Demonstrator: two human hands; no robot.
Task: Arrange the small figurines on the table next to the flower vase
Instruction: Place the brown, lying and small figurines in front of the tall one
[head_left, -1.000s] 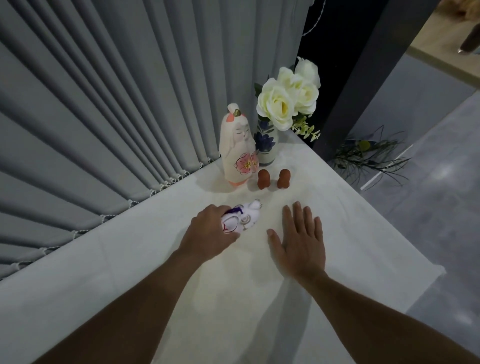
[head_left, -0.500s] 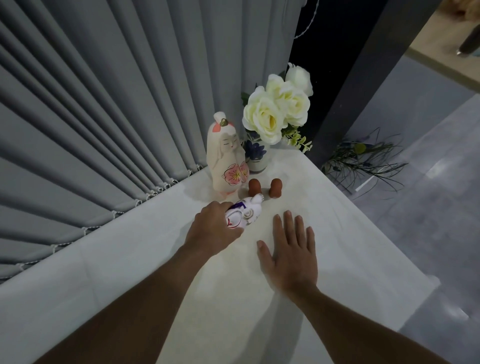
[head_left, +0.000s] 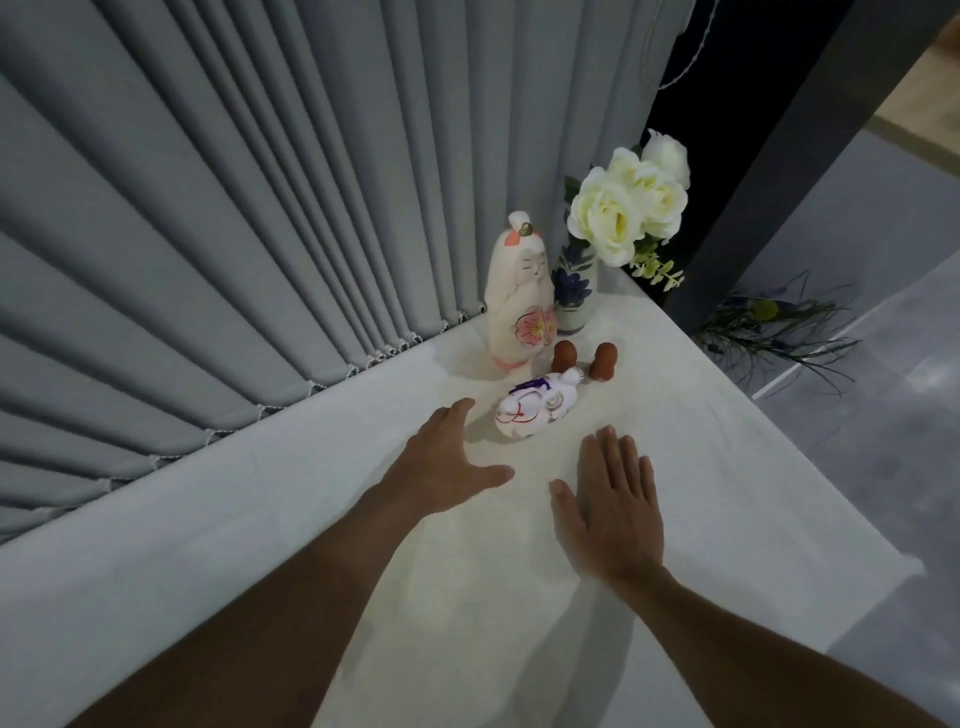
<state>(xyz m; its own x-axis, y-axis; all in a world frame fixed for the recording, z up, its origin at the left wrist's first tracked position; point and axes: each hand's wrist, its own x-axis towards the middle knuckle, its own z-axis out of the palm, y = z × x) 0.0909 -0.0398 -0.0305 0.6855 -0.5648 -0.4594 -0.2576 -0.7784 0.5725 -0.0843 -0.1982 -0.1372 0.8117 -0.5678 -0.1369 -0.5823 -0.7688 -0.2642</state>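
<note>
A small white animal figurine (head_left: 535, 409) with purple and red markings lies on the white table (head_left: 727, 467), just in front of two small brown figurines (head_left: 563, 355) (head_left: 603, 362). Behind them stands a tall cream doll figurine (head_left: 518, 296) with a pink flower, next to the blue-patterned vase (head_left: 573, 291) of white roses (head_left: 628, 208). My left hand (head_left: 445, 462) is open just left of the white figurine, not touching it. My right hand (head_left: 608, 504) rests flat and open on the table, below and right of it.
Grey pleated curtains (head_left: 234, 234) hang along the table's far-left edge. The table's right edge drops to a grey floor, where a dark leafy sprig (head_left: 769, 332) lies. A dark pillar (head_left: 779, 156) rises behind the vase.
My left hand has let go of the white animal figurine and drawn back to the left; the figurine now lies closer to the brown pair. My right hand stays flat.
</note>
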